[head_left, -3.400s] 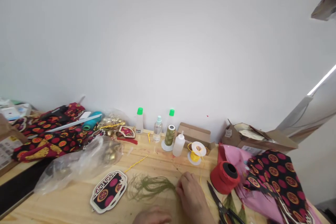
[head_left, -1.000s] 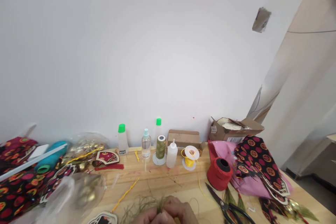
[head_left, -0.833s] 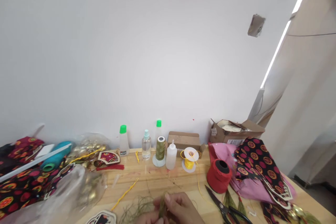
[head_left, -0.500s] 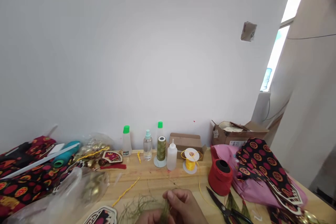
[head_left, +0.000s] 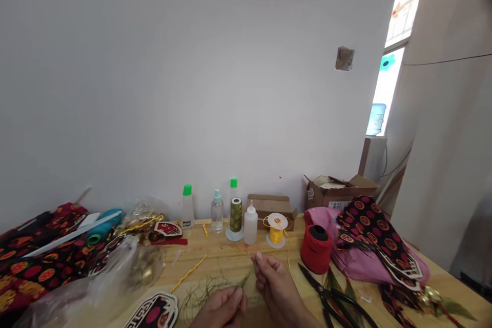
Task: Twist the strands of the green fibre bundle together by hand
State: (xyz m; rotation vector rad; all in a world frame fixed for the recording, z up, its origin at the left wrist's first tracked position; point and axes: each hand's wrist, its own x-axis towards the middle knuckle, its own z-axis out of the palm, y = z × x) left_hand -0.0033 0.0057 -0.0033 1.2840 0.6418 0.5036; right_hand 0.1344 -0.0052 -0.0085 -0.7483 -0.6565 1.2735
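My left hand (head_left: 223, 308) is closed, thumb against fingers, on a bundle of olive-green thread (head_left: 203, 291). Loose strands fan out to its left over the wood, and a gathered tip pokes up above the knuckles. My right hand (head_left: 277, 287) is raised just beside that tip, thumb and forefinger pinched together; whatever is between them is too fine to make out. To the right of it lie black-handled scissors (head_left: 326, 294), blades partly apart. A patterned fabric piece with a cream border (head_left: 156, 312) and a yellow twisted cord (head_left: 188, 272) lies left of my hands.
Along the wall stand a green thread cone (head_left: 236, 215), a white squeeze bottle (head_left: 250, 224), a yellow cord spool (head_left: 276, 233) and a red thread cone (head_left: 315, 250). Plastic bags (head_left: 96, 279) and patterned cloth fill the left; pink cloth (head_left: 353, 264) and green tassels lie right.
My hands, close together on the green thread before, have moved apart. The right hand has risen and turned more upright. The whole view has shifted slightly to the right.
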